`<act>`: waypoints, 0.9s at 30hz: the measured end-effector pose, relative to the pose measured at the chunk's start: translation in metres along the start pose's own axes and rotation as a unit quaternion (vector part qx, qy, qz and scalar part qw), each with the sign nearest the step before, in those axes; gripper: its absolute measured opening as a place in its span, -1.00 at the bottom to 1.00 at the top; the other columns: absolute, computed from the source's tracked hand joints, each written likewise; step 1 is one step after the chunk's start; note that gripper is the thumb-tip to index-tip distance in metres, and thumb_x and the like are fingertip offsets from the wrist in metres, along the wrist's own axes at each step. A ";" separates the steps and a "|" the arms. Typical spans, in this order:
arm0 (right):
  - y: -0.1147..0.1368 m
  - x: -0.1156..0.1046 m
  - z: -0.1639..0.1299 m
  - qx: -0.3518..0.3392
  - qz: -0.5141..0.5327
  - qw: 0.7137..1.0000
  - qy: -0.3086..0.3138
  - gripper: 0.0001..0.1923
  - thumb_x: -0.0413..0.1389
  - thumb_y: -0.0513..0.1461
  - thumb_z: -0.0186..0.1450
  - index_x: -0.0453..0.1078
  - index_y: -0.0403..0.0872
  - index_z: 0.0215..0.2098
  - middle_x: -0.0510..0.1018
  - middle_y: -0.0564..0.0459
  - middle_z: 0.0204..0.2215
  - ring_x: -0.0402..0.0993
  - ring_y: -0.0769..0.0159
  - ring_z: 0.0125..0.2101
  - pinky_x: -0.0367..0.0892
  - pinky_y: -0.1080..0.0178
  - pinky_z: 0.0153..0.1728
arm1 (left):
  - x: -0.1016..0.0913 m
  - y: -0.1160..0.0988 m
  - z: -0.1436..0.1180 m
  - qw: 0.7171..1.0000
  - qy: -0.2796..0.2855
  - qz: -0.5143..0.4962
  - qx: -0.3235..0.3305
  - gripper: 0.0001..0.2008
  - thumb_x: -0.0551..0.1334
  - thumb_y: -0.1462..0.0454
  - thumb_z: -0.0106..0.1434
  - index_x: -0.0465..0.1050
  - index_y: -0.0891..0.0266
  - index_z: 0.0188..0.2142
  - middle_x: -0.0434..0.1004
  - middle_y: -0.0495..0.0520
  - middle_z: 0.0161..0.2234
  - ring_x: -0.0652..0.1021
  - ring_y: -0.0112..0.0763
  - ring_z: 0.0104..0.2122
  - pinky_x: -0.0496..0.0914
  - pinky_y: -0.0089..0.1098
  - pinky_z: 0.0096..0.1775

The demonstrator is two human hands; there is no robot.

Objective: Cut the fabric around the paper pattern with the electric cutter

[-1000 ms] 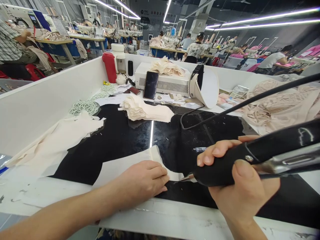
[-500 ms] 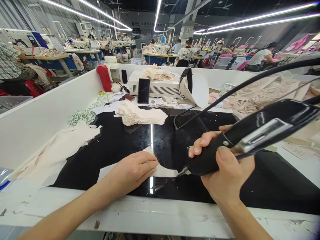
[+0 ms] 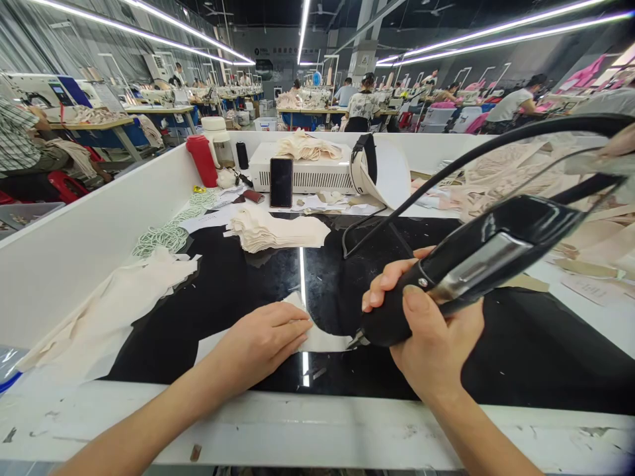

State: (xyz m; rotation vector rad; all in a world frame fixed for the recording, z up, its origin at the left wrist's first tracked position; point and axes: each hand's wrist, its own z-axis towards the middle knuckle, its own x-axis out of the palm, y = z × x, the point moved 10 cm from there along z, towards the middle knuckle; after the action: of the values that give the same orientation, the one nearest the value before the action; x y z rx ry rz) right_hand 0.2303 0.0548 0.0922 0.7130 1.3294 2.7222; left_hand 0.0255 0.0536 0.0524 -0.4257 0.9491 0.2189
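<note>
Shifted left, the right hand (image 3: 434, 354) holds a tool (image 3: 471, 258) seemingly touching fabric (image 3: 322, 339).

Grey back wall (image 3: 268, 41), lettered, beyond the desk's (image 3: 317, 426) far edge; pale pillar (image 3: 367, 47); tube lights (image 3: 303, 30) (lit); ceiling fans (image 3: 436, 10); grey drapery (image 3: 94, 46), far-left corner; work tables (image 3: 106, 123) in rows; red seat (image 3: 67, 186) past the left edge.

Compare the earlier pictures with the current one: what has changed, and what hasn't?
The view shifted. Within it, the right hand moved left, and its black tool now slopes up more steeply toward its rear. Nothing was grasped or released: the left hand still rests on the pale cloth. The cloth stack stayed put.
</note>
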 end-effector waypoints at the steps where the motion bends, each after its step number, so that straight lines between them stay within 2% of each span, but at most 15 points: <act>1: -0.001 0.000 0.001 -0.002 -0.001 1.000 0.004 -0.60 0.54 -0.07 0.38 0.50 0.11 0.03 0.66 0.22 -0.35 0.59 0.31 -0.53 0.61 0.21 -0.52 | -0.001 0.001 0.000 1.000 -0.001 0.002 0.001 -0.69 0.13 0.28 0.77 0.67 0.30 0.04 0.80 0.16 0.02 0.77 -0.27 0.03 0.70 -0.29 0.16; 5: -0.007 0.002 0.012 -0.012 -0.008 1.000 0.021 -0.58 0.55 -0.06 0.37 0.49 0.11 0.03 0.67 0.22 -0.35 0.59 0.32 -0.53 0.59 0.21 -0.50 | 0.001 0.008 -0.004 1.000 0.025 0.015 -0.004 -0.66 0.10 0.28 0.78 0.67 0.28 0.03 0.79 0.16 0.00 0.77 -0.25 0.00 0.70 -0.28 0.10; 8: -0.014 0.004 0.024 -0.018 -0.001 1.000 0.023 -0.59 0.55 -0.06 0.37 0.46 0.10 -0.01 0.66 0.23 -0.37 0.56 0.33 -0.53 0.58 0.22 -0.48 | 0.006 0.007 -0.010 0.998 0.055 0.019 -0.021 -0.71 0.13 0.32 0.75 0.67 0.27 0.03 0.78 0.16 -0.01 0.76 -0.22 -0.02 0.70 -0.25 0.06; 12: -0.020 0.010 0.033 -0.024 0.022 0.999 0.018 -0.58 0.55 -0.05 0.37 0.45 0.11 -0.03 0.64 0.26 -0.39 0.54 0.34 -0.54 0.57 0.23 -0.50 | 0.010 0.002 -0.019 0.990 0.099 0.003 -0.097 -0.83 0.27 0.37 0.63 0.68 0.20 0.01 0.74 0.11 0.02 0.74 -0.22 -0.05 0.69 -0.25 0.01; 17: -0.024 0.017 0.026 -0.006 0.017 1.000 0.014 -0.57 0.55 -0.02 0.33 0.47 0.10 -0.03 0.68 0.24 -0.37 0.57 0.33 -0.55 0.58 0.23 -0.51 | 0.012 0.003 -0.009 0.974 0.165 -0.017 -0.155 -0.84 0.28 0.35 0.63 0.69 0.19 -0.05 0.70 0.04 -0.11 0.73 -0.31 -0.23 0.66 -0.34 -0.15; 19: -0.028 0.019 0.022 0.003 0.015 1.000 0.006 -0.61 0.54 -0.06 0.31 0.48 0.08 -0.08 0.68 0.25 -0.38 0.57 0.35 -0.55 0.59 0.25 -0.52 | 0.013 0.010 0.004 0.975 0.172 -0.001 -0.138 -0.88 0.33 0.33 0.63 0.68 0.21 0.04 0.72 0.08 -0.05 0.75 -0.24 -0.14 0.68 -0.28 -0.07; 20: -0.029 0.020 0.021 0.006 0.015 1.000 0.003 -0.64 0.53 -0.08 0.31 0.48 0.08 -0.11 0.67 0.25 -0.39 0.57 0.35 -0.55 0.59 0.27 -0.52 | 0.014 0.012 0.011 0.979 0.170 0.002 -0.116 -0.86 0.37 0.31 0.62 0.66 0.22 0.11 0.74 0.13 0.02 0.76 -0.18 -0.03 0.69 -0.23 0.04; 24: -0.034 0.026 0.020 0.010 0.020 1.000 0.002 -0.71 0.48 -0.16 0.30 0.48 0.08 -0.16 0.66 0.27 -0.42 0.57 0.36 -0.55 0.59 0.29 -0.53 | 0.028 0.023 0.032 0.981 0.184 -0.057 -0.027 -0.51 0.51 0.22 0.53 0.52 0.19 0.36 0.67 0.26 0.31 0.61 -0.03 0.39 0.53 0.00 0.42; 27: -0.036 0.031 0.020 0.011 0.020 1.000 0.008 -0.70 0.47 -0.15 0.29 0.45 0.08 -0.16 0.67 0.26 -0.40 0.56 0.36 -0.55 0.60 0.28 -0.52 | 0.040 0.036 0.033 0.972 0.220 -0.072 -0.033 -0.34 0.57 0.11 0.46 0.47 0.19 0.43 0.61 0.34 0.39 0.49 0.11 0.51 0.46 0.16 0.47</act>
State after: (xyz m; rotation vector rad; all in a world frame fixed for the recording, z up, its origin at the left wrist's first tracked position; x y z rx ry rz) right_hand 0.2044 0.0997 0.0878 0.7291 1.3660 2.7546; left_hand 0.0593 0.1003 0.0271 -0.6169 1.3419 0.0203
